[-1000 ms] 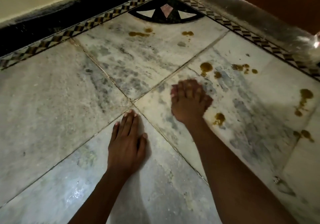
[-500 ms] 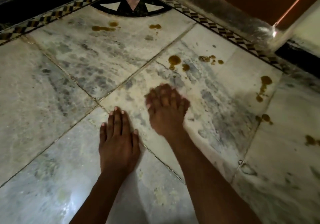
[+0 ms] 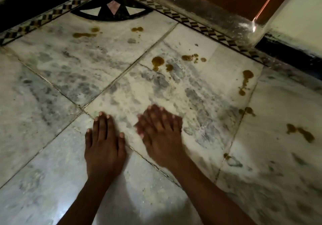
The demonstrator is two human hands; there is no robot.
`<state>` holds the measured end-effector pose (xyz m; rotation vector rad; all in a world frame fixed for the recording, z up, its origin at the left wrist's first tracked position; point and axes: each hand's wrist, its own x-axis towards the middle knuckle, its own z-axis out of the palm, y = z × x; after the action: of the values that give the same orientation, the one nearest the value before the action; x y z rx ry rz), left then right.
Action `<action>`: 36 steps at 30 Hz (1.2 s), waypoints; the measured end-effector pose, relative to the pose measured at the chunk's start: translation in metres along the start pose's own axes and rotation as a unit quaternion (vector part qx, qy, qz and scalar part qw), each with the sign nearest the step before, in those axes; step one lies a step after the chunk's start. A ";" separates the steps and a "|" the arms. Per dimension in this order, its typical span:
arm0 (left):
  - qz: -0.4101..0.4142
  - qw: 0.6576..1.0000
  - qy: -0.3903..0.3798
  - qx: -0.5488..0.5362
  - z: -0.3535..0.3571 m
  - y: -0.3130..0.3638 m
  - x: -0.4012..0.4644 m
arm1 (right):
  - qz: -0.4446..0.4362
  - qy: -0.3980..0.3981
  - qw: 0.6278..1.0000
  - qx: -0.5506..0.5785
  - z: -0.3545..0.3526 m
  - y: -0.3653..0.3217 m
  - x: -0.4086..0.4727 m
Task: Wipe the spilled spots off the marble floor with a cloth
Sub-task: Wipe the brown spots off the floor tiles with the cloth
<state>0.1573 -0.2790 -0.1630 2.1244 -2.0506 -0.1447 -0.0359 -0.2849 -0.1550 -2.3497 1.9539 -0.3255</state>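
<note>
My left hand (image 3: 104, 144) lies flat on the grey-white marble floor (image 3: 52, 102), fingers stretched forward, with nothing in it. Just to its right, my right hand (image 3: 162, 134) is blurred with motion, palm down on the tile, fingers extended. No cloth shows under or beside either hand. Brown spilled spots lie beyond the hands: a round blot (image 3: 157, 61), a small cluster (image 3: 189, 57), a smear near the corner inlay (image 3: 84, 34), a dripped trail (image 3: 247, 75) and a long patch at the right (image 3: 303, 134).
A checkered inlay border (image 3: 200, 26) and a black fan-shaped corner inlay (image 3: 113, 10) edge the floor. Behind them runs a raised stone ledge (image 3: 209, 7). A pale wall with black skirting (image 3: 296, 24) stands at the right.
My right hand has slid back toward me and leftward, ending close beside my left hand. The brown spot that lay by my right wrist no longer shows. The view has swung right.
</note>
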 end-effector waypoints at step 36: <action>0.085 0.995 -0.006 -0.045 0.023 0.131 -0.011 | 0.397 -0.030 0.916 0.041 -0.037 0.141 -0.083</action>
<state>0.0237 -0.2738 -0.1600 1.8928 -2.1772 -0.2218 -0.1934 -0.2276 -0.1547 -1.3109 2.5671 -0.2524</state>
